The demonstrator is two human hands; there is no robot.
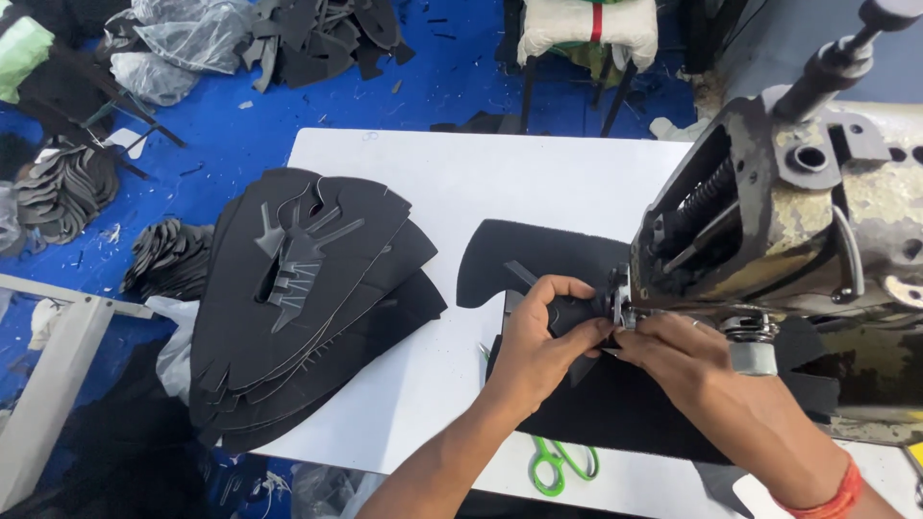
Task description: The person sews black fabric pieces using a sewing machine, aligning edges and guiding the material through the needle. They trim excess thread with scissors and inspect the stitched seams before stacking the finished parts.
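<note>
A black fabric piece (538,255) lies on the white table (481,173) under the head of an old sewing machine (798,211). My left hand (543,341) presses flat on a small dark overlay strip, fingers reaching toward the presser foot (620,308). My right hand (692,360) pinches the same black material just right of the foot, with a red thread band on its wrist. Both hands touch the fabric close to the needle.
A fanned stack of black cut pieces (308,298) fills the table's left side. Green-handled scissors (558,461) lie at the front edge under my left forearm. Heaps of black offcuts and plastic bags (183,38) cover the blue floor; a stool (586,38) stands behind the table.
</note>
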